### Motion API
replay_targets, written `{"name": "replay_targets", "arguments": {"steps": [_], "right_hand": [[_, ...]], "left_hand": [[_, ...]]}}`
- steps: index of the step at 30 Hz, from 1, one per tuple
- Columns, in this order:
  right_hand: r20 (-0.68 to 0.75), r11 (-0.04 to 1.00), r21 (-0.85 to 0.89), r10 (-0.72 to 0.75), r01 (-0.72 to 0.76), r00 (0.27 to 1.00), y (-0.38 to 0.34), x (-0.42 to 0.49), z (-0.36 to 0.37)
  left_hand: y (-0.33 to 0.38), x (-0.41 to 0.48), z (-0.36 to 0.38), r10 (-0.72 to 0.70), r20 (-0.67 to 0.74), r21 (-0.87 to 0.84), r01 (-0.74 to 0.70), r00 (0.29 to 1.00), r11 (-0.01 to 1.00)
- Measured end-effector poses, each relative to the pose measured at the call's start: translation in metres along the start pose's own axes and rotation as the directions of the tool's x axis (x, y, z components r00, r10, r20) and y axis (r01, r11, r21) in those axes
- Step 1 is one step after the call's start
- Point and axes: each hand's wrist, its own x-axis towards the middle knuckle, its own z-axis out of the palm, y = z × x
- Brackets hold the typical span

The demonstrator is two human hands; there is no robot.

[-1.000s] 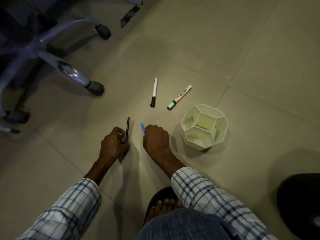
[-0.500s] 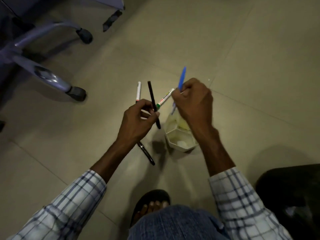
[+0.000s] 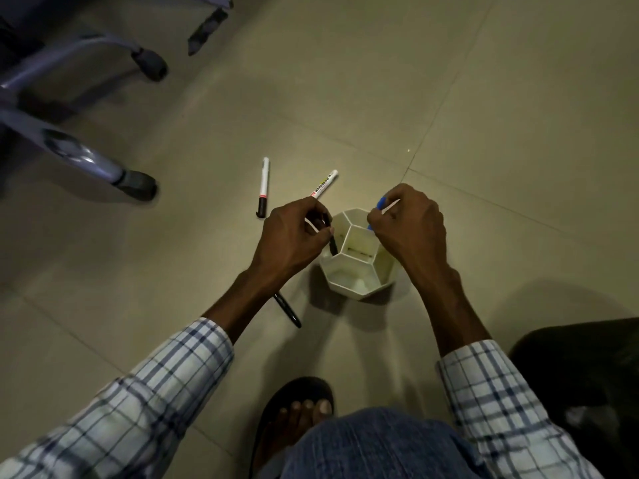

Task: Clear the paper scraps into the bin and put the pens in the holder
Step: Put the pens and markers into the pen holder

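Note:
A white hexagonal pen holder (image 3: 359, 286) with several compartments stands on the tiled floor. My left hand (image 3: 294, 236) is closed around a thin black pen (image 3: 332, 246) whose tip dips into the holder's left compartment. Over the holder's right rim, my right hand (image 3: 408, 226) grips a blue pen (image 3: 380, 203), mostly hidden by the fingers. Two markers lie on the floor beyond the holder: a white marker with a black cap (image 3: 263, 187) and a whiteboard marker (image 3: 324, 183). Another black pen (image 3: 287, 310) lies under my left forearm. No paper scraps show.
An office chair base with castors (image 3: 136, 184) stands at the left. A dark rounded object, possibly a bin (image 3: 584, 368), sits at the lower right. My sandalled foot (image 3: 297, 409) and knee are at the bottom centre.
Both hands have come down from the raised position to the holder. The black pen's tip now enters a compartment and the blue pen is lower, over the right rim.

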Motion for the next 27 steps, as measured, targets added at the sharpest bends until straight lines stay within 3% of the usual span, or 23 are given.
{"name": "replay_targets", "arguments": {"steps": [7, 9, 11, 13, 16, 20, 25, 27], "right_hand": [[-0.121, 0.956, 0.19, -0.203, 0.223, 0.972, -0.057, -0.041, -0.005], [-0.013, 0.919, 0.278, -0.286, 0.278, 0.958, -0.07, -0.061, 0.014], [0.19, 0.921, 0.298, -0.316, 0.252, 0.93, -0.072, -0.079, 0.041], [0.325, 0.939, 0.243, -0.313, 0.241, 0.892, -0.063, -0.092, 0.068], [0.417, 0.958, 0.038, -0.275, 0.285, 0.867, -0.045, -0.103, 0.101], [0.477, 0.905, -0.206, -0.239, 0.372, 0.846, -0.026, -0.115, 0.131], [0.475, 0.865, -0.292, -0.24, 0.409, 0.847, -0.019, -0.104, 0.133], [0.452, 0.881, -0.213, -0.294, 0.422, 0.842, -0.017, -0.103, 0.125]], "left_hand": [[-0.018, 0.004, -0.016, -0.018, -0.06, -0.081, 0.013, 0.998, 0.997], [-0.026, 0.008, -0.023, -0.036, -0.087, -0.094, 0.028, 0.996, 0.995], [-0.039, 0.013, -0.03, -0.074, -0.12, -0.092, 0.063, 0.99, 0.994], [-0.057, 0.019, -0.035, -0.144, -0.165, -0.057, 0.136, 0.976, 0.989], [-0.079, 0.027, -0.039, -0.23, -0.197, 0.009, 0.237, 0.953, 0.972], [-0.096, 0.047, -0.038, -0.261, -0.19, 0.088, 0.281, 0.946, 0.956], [-0.105, 0.094, -0.023, -0.246, -0.186, 0.258, 0.288, 0.951, 0.922], [-0.105, 0.11, -0.016, -0.237, -0.155, 0.353, 0.278, 0.959, 0.894]]}}
